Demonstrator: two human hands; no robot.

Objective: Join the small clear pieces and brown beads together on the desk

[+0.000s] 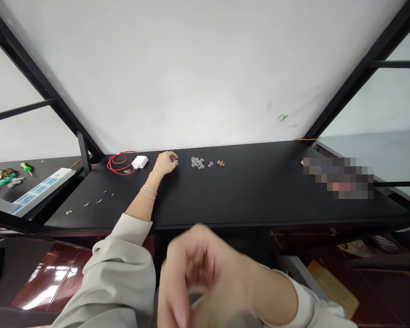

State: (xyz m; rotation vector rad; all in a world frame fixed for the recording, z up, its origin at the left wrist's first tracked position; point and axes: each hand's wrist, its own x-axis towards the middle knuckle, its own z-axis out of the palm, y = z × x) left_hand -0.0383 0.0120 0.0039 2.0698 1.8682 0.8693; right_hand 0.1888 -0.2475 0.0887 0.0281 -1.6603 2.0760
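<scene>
My left hand (166,163) rests at the back of the black table (246,200), its fingertips pinched on a small transparent piece (176,162). To its right lies a heap of similar transparent pieces (197,162), then a single one (210,164) and several small wooden beads (220,163). My right hand (200,278) is close to the camera below the table's front edge, badly blurred. A grey item (195,298) shows at its palm, but the blur hides whether the hand holds it.
A red cable (119,162) and white charger (140,161) lie left of my left hand, with several small pale pieces (99,201) near the left edge. On a lower side table are a power strip (37,191) and a green-handled screwdriver (26,167). A pixelated patch (338,177) covers the right.
</scene>
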